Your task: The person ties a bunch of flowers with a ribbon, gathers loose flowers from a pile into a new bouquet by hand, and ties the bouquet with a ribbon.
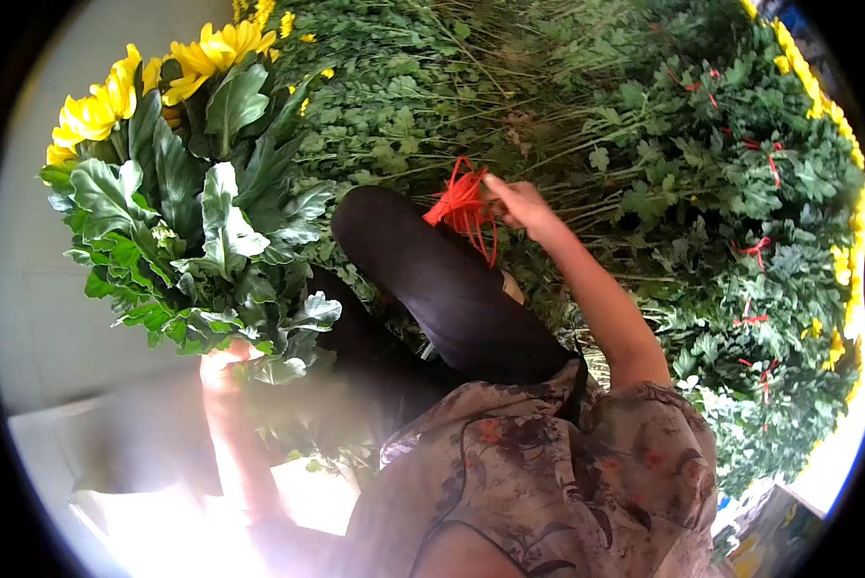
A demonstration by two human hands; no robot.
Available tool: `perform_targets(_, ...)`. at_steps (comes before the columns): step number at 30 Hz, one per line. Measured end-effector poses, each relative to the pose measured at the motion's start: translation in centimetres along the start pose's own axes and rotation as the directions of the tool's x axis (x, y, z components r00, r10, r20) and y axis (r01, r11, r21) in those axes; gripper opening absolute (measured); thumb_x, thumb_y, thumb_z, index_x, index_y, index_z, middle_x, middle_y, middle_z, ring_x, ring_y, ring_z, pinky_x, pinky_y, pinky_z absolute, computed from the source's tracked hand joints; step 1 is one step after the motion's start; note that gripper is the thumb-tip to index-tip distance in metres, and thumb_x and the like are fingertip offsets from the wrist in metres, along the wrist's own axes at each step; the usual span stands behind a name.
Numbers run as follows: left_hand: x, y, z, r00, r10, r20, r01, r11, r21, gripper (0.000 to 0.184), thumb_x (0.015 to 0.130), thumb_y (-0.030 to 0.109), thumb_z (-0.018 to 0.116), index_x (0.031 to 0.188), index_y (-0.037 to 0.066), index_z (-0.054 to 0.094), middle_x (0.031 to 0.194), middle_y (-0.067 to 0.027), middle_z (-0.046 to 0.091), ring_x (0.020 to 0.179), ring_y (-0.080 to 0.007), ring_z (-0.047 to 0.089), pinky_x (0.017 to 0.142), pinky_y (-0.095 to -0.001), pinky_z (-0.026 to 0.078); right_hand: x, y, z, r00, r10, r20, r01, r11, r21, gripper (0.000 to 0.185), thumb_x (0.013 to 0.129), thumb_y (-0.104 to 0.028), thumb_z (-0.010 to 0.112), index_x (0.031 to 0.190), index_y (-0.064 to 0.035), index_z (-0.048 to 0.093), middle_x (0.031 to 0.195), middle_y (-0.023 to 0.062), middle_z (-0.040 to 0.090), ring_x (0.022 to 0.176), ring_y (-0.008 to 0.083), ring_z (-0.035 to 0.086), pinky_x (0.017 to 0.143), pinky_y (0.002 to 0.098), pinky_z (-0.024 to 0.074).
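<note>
My left hand [228, 358] is wrapped round the lower part of a bunch of yellow chrysanthemums [196, 207]. The blooms point up and away, and broad green leaves partly hide my fingers and the stems. Beside my raised knee, my right hand [521, 206] is closed, its fingertips at the edge of a loose tangle of red string [466, 207]. The tangle rests against the dark trouser leg [423, 270]. How many strands my fingers grip is too small to make out.
Loose leafy stems [403, 96] lie in a wide heap ahead of me. Along the right, bunches with red ties [758, 252] are stacked, their yellow blooms [842, 265] facing outward. A pale floor [52, 279] is at left; glare washes out the lower left.
</note>
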State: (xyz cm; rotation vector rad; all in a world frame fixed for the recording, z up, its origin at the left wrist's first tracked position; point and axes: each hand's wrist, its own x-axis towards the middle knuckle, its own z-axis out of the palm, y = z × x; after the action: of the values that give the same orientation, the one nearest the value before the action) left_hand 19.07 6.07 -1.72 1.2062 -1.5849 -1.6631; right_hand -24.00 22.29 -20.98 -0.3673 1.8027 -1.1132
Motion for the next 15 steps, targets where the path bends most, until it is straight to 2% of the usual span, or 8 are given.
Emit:
perform_targets(2, 0.6, -0.1, 0.4, 1.0, -0.016, 0.009, 0.016, 1.0, -0.018, 0.024, 0.06, 0.003, 0.063, 0.083, 0.004, 0.058, 0.07, -0.0023, 0.055, 0.061, -0.0148, 0.056, 0.06, -0.032, 0.051, 0.8, 0.7, 1.5, 0.992, -0.027, 0.123, -0.026, 0.913, 0.407, 0.032, 0.087, -0.043, 0.065, 0.087, -0.0108, 0.066, 0.066, -0.0037, 0.049, 0.052, 0.0077, 0.045, 0.048, 0.0228, 0.0378)
perform_targets(3, 0.9, -0.1, 0.6, 1.0, -0.024, 0.015, 0.024, 0.999, -0.025, 0.025, 0.06, 0.003, 0.062, 0.085, 0.004, 0.058, 0.071, -0.0024, 0.055, 0.062, -0.0148, 0.056, 0.06, -0.0321, 0.051, 0.9, 0.4, 2.2, 0.993, -0.028, 0.114, -0.021, 0.91, 0.413, 0.032, 0.087, -0.043, 0.065, 0.087, -0.0108, 0.066, 0.066, -0.0037, 0.049, 0.052, 0.0077, 0.045, 0.048, 0.0228, 0.0378)
perform_targets(5, 1.2, -0.1, 0.8, 0.999, -0.042, 0.015, 0.043, 0.998, -0.039, 0.029, 0.061, 0.002, 0.062, 0.089, 0.004, 0.058, 0.072, -0.0025, 0.056, 0.063, -0.0149, 0.056, 0.061, -0.0323, 0.052, 1.0, -0.2, 3.3, 0.994, -0.104, 0.014, 0.075, 0.795, 0.602, 0.019, 0.086, -0.029, 0.07, 0.081, -0.0125, 0.06, 0.067, -0.0049, 0.051, 0.053, 0.0052, 0.045, 0.047, 0.0198, 0.0373)
perform_targets(9, 1.2, -0.4, 0.4, 0.996, -0.09, 0.009, 0.091, 0.994, -0.055, 0.036, 0.062, 0.001, 0.06, 0.098, 0.003, 0.059, 0.076, -0.0028, 0.057, 0.065, -0.015, 0.057, 0.063, -0.0326, 0.053, 1.0, -0.3, 2.6, 0.992, -0.122, -0.041, 0.119, 0.755, 0.645, 0.013, 0.087, -0.024, 0.069, 0.087, -0.0123, 0.063, 0.071, -0.0054, 0.053, 0.055, 0.0054, 0.048, 0.049, 0.0225, 0.0417)
perform_targets(11, 1.3, -0.4, 0.7, 0.994, -0.109, 0.017, 0.11, 0.993, -0.04, 0.039, 0.063, 0.001, 0.059, 0.102, 0.003, 0.059, 0.078, -0.0025, 0.057, 0.066, -0.0144, 0.057, 0.064, -0.0323, 0.053, -0.2, -1.5, 1.8, 0.989, -0.087, -0.12, 0.148, 0.622, 0.769, 0.01, 0.089, -0.022, 0.067, 0.093, -0.0126, 0.065, 0.076, -0.0043, 0.056, 0.06, 0.0068, 0.054, 0.054, 0.025, 0.046)
perform_targets(12, 1.3, -0.1, 1.1, 0.993, -0.115, 0.025, 0.116, 0.993, -0.027, 0.041, 0.063, 0.001, 0.058, 0.104, 0.002, 0.059, 0.079, -0.0021, 0.057, 0.067, -0.0137, 0.057, 0.064, -0.0319, 0.053, -0.2, -1.5, 1.4, 0.989, -0.086, -0.121, 0.148, 0.624, 0.767, 0.01, 0.089, -0.022, 0.067, 0.093, -0.0126, 0.065, 0.076, -0.0043, 0.056, 0.06, 0.0068, 0.054, 0.054, 0.025, 0.046)
perform_targets(14, 1.2, 0.1, 2.0, 0.997, -0.071, -0.01, 0.07, 0.996, -0.062, 0.024, 0.063, 0.008, 0.067, 0.085, 0.003, 0.062, 0.072, -0.0042, 0.061, 0.062, -0.0163, 0.058, 0.061, -0.0321, 0.05, -0.3, -1.1, 0.1, 0.979, -0.176, -0.105, 0.191, 0.596, 0.78, 0.018, 0.092, -0.027, 0.063, 0.098, -0.0102, 0.063, 0.083, -0.0043, 0.059, 0.068, 0.0068, 0.057, 0.061, 0.0252, 0.0476)
perform_targets(15, 1.3, 0.0, 2.1, 0.998, -0.056, -0.021, 0.055, 0.996, -0.073, 0.019, 0.063, 0.01, 0.07, 0.079, 0.004, 0.063, 0.07, -0.0049, 0.062, 0.06, -0.0172, 0.059, 0.06, -0.0321, 0.049, -0.1, -0.9, -0.6, 0.973, -0.211, -0.097, 0.204, 0.58, 0.789, 0.014, 0.093, -0.02, 0.059, 0.102, -0.0095, 0.063, 0.086, 0.0006, 0.06, 0.069, 0.0115, 0.06, 0.063, 0.0281, 0.0504)
